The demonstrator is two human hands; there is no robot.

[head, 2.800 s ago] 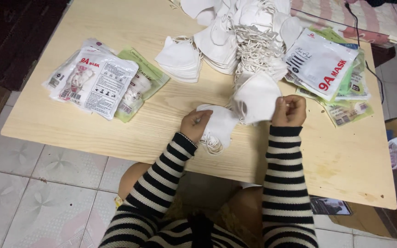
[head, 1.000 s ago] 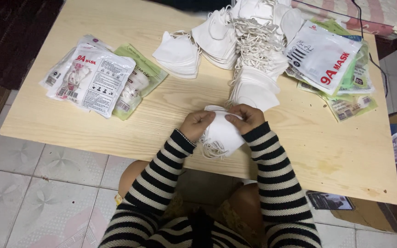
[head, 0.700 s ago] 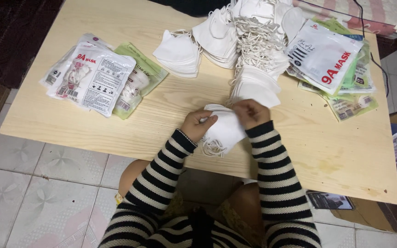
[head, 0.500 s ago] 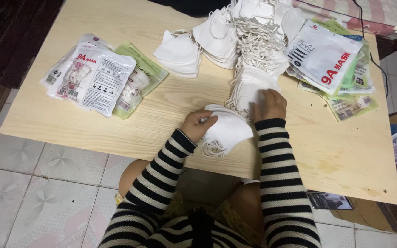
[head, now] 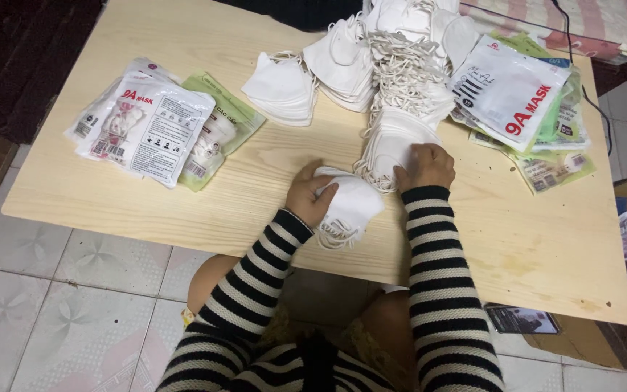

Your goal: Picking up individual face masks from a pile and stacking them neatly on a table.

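My left hand [head: 308,194] presses down on a small stack of folded white face masks [head: 353,207] near the front edge of the light wooden table [head: 183,210], with ear loops hanging over the edge. My right hand [head: 426,165] rests on the near end of a long heap of white masks [head: 400,109], fingers curled on the top mask of that heap. Both sleeves are black and white striped.
Sealed mask packets [head: 150,123] lie at the left of the table. Two more mask stacks [head: 282,88] sit at the back centre. Flat empty packets [head: 520,98] lie at the right. A phone [head: 522,319] sits below the table's right edge, by a cardboard box.
My right hand left the small stack by my left hand and reached back and right to the long heap of masks. My left hand stayed on the small stack.
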